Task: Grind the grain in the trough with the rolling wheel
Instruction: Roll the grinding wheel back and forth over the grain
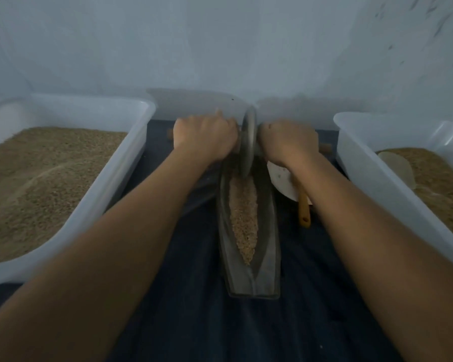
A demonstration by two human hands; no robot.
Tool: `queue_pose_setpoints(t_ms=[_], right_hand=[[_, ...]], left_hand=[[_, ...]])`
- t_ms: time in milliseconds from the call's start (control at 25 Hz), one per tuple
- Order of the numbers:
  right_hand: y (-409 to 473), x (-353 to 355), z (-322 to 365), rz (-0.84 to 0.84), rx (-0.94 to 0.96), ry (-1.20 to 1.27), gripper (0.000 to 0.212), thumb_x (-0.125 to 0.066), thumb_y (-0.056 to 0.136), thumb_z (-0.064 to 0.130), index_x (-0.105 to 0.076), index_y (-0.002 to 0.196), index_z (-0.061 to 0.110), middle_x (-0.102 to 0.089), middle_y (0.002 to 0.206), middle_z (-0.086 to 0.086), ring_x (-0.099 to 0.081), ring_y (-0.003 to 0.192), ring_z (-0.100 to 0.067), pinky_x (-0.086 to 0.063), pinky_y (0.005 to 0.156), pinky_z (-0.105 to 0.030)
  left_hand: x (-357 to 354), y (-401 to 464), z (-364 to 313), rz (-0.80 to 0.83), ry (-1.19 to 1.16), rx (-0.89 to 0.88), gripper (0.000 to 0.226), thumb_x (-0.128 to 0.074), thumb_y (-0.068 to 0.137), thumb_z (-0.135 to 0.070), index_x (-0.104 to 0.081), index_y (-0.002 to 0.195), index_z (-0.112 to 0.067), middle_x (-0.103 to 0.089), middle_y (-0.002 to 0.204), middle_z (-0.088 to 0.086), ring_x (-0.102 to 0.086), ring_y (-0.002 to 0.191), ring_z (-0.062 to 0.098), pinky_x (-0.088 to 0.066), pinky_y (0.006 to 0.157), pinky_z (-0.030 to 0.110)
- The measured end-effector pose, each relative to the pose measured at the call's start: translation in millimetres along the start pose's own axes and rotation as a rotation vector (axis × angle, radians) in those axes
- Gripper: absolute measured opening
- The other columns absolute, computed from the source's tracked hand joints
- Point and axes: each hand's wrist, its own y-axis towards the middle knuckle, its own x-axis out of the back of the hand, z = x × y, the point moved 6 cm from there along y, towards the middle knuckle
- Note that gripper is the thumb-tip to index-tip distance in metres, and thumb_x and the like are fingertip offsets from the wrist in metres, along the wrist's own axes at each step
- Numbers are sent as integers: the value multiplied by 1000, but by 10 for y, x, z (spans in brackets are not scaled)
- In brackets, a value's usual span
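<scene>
A long grey metal trough (268, 231) lies lengthwise in front of me on a dark cloth. A strip of tan grain (243, 215) fills its groove. The grey rolling wheel (248, 142) stands upright at the trough's far end, its rim down in the groove. My left hand (203, 138) grips the wooden axle handle on the wheel's left side. My right hand (288, 141) grips the handle on the right. The handle's ends stick out past both fists.
A white tub (131, 155) full of grain sits at the left. Another white tub (361, 165) with grain and a pale scoop is at the right. A white dish (283, 182) and a yellow-handled tool (304, 210) lie beside the trough. A pale wall stands close behind.
</scene>
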Motion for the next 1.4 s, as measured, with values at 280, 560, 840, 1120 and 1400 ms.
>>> queue_pose_setpoints(t_ms=[280,560,840,1120,1400], right_hand=[[-1429,114,-18,-327,316,-13,52,-18,109,42,-66,114,22,-72,124,-4,-63,126,-24,-53,83,-39],[-102,-51,33,30,13,-65,50,-22,108,42,-63,95,16,-65,119,-14,-61,108,-36,-38,81,-42],[-996,-46,18,-148,161,-80,65,-12,108,43,-65,130,12,-62,142,-12,-51,139,-32,-43,106,-43],[-695,-53,74,-66,173,-120,68,-10,107,42,-54,147,8,-52,154,-11,-35,151,-30,-28,124,-48],[-295,-120,30,-26,41,-87,56,-19,108,40,-68,118,13,-64,132,-13,-54,129,-36,-43,104,-50]], left_hand=[[-31,-1470,129,-235,-36,-161,62,-17,114,-48,-49,153,-13,-63,148,6,-63,132,21,-49,111,50],[-100,-194,47,-24,-5,-29,48,-23,110,-37,-58,135,-17,-69,129,14,-66,116,39,-43,87,44],[-47,-1043,82,-261,117,-188,56,-17,113,-41,-61,139,-18,-75,108,3,-73,82,24,-53,64,38],[-14,-875,25,-240,139,-229,51,-26,113,-39,-59,143,-14,-76,120,6,-72,82,27,-49,63,36],[-99,-422,31,-99,160,-97,46,-22,113,-34,-64,125,-21,-73,117,11,-70,101,36,-50,78,43]])
